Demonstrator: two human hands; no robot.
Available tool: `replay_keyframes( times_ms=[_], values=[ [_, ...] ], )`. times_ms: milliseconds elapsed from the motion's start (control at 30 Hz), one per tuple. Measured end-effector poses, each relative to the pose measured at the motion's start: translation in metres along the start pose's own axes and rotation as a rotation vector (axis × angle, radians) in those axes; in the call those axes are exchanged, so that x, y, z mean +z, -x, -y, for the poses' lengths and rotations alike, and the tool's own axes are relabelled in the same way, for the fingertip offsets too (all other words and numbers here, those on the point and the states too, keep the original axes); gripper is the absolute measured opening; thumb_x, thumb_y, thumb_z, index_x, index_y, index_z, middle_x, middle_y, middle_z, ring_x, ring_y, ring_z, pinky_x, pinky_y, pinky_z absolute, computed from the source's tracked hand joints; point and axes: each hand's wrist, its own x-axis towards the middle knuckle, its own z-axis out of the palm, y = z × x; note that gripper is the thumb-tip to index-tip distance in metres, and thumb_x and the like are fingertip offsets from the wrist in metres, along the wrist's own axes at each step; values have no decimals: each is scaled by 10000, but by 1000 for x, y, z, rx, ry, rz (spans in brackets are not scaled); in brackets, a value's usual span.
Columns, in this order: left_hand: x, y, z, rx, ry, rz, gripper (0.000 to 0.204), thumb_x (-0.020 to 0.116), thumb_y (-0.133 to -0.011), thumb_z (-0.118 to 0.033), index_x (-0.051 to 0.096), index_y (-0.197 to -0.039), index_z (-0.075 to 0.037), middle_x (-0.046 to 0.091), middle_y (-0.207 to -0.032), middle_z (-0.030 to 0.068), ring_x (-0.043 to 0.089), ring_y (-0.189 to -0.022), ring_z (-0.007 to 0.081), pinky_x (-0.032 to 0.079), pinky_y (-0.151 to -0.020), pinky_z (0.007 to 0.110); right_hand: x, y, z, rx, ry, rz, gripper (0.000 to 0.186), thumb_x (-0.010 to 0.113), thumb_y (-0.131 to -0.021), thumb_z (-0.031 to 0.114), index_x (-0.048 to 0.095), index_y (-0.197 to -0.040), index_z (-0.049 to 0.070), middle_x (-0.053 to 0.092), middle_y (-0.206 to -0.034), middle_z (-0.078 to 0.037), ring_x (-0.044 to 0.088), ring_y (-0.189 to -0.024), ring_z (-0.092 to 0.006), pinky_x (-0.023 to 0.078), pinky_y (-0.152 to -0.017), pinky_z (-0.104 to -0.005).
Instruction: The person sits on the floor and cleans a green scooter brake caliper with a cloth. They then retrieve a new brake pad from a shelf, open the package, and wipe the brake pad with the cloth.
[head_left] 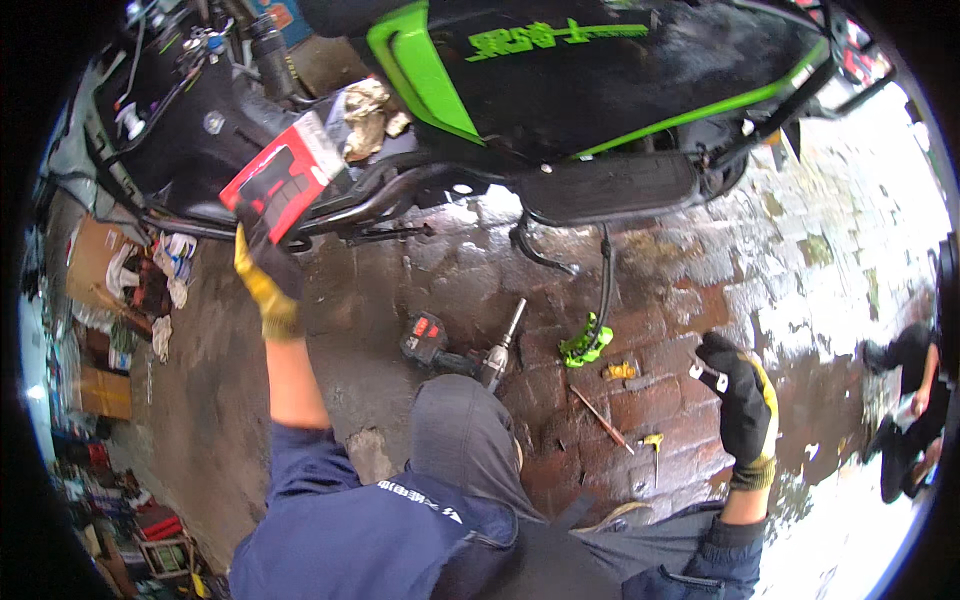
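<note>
My left hand [268, 262], in a black and yellow work glove, holds up a red and white package [280, 180] with dark shapes on its face. It is in front of a black and green scooter [600, 80]. My right hand [742, 405], gloved alike, pinches a small silvery metal piece [710, 377] above the wet paving. Between the hands, a bright green brake caliper [585, 343] lies on the ground at the end of a black hose. Beside it are a small yellow-orange part [620, 371], a screwdriver [600, 420] and a yellow-handled T-wrench [655, 452].
A cordless impact wrench [455, 358] lies near my knee, its long socket pointing away. Rags [366, 118] rest on the scooter's footboard. Cardboard boxes [98, 260] and clutter line the left side. Another person [912, 400] is at the right edge.
</note>
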Motion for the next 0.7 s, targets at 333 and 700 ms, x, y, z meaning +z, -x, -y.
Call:
replay_keyframes(
  times_ms=[333, 700],
  values=[
    [222, 174, -14, -1043, 643, 388, 523, 510, -1108, -431, 477, -1516, -106, 625, -1445, 142, 676, -1248, 311, 641, -952, 484, -3, -19, 15, -64, -237, -103, 448, 549, -1114, 263, 567, -1445, -38, 706, -1298, -168, 681, -1212, -277, 547, -1048, -438],
    [304, 227, 22, -1182, 616, 550, 626, 475, -1090, -558, 483, -1495, -80, 665, -1384, 123, 707, -1194, 294, 664, -911, 442, -64, -3, 7, 294, -289, -237, 490, 525, -1068, 396, 652, -1331, 2, 478, -736, 19, 424, -597, -89, 367, -545, -269]
  ],
)
